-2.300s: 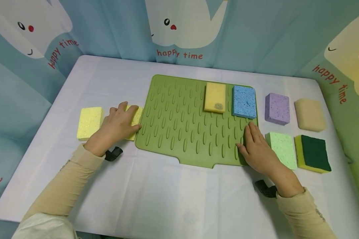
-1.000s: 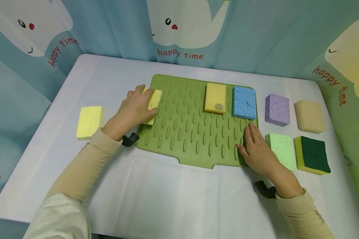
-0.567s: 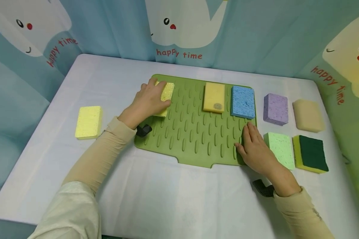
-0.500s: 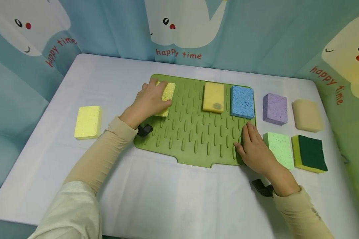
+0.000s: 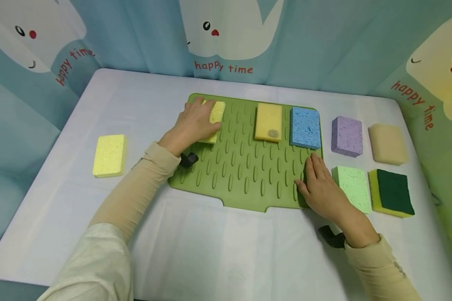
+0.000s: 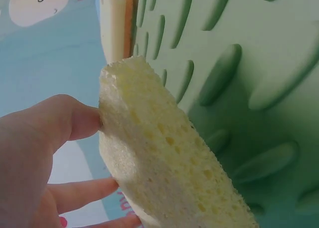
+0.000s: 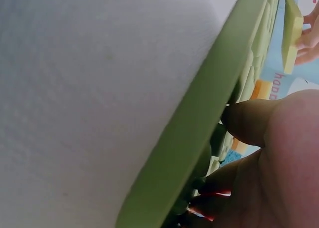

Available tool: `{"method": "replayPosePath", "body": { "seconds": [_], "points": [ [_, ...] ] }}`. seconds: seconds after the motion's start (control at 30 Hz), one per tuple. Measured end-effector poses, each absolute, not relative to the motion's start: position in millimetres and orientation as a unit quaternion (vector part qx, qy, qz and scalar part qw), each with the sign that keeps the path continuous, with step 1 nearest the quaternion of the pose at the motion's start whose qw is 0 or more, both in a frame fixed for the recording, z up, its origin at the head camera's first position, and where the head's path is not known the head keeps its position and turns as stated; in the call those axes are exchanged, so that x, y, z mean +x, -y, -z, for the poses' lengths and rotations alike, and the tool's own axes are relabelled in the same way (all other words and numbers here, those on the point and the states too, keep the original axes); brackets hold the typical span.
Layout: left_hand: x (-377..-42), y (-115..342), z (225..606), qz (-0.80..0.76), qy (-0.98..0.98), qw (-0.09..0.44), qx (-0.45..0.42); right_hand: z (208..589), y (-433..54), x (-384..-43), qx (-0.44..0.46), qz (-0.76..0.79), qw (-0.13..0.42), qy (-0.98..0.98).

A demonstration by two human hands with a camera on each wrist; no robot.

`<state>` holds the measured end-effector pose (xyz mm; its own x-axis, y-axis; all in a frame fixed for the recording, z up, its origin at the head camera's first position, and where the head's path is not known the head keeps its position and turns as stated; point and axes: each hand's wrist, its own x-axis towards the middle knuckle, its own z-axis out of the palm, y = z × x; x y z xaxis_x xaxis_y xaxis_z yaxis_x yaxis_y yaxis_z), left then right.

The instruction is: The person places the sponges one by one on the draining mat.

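Observation:
Above the back left corner of a green ridged mat (image 5: 245,163), my left hand (image 5: 193,122) grips a yellow sponge (image 5: 217,112) between thumb and fingers. The left wrist view shows this sponge (image 6: 164,148) tilted, with a gap and shadow between it and the ridges. My right hand (image 5: 324,190) rests on the mat's right edge, fingers extended; in the right wrist view its thumb (image 7: 249,120) touches the mat. At the back right of the mat lie a pale yellow sponge (image 5: 269,119) with a grey spot and a blue sponge (image 5: 305,128).
Another yellow sponge (image 5: 110,155) lies left of the mat. To its right are a purple sponge (image 5: 347,136), a beige sponge (image 5: 389,144), a light green sponge (image 5: 352,188) and a yellow sponge with a dark green pad (image 5: 392,192). A patterned curtain (image 5: 305,46) stands behind the table.
My left hand has carried the yellow sponge from beside the mat's left edge, right and back, to over its back left corner. The right hand has stayed in place.

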<state>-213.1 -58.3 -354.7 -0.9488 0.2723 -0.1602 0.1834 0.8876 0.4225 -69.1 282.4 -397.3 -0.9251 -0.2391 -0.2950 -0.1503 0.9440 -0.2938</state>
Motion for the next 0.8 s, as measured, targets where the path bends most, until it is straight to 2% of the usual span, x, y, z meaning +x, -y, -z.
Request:
{"method": "replayPosePath", "body": {
  "seconds": [0.8],
  "points": [
    [-234, 27, 354, -0.162, -0.969, 0.148, 0.108, 397, -281, -68, -0.097, 0.131, 0.169, -0.972]
  ]
}}
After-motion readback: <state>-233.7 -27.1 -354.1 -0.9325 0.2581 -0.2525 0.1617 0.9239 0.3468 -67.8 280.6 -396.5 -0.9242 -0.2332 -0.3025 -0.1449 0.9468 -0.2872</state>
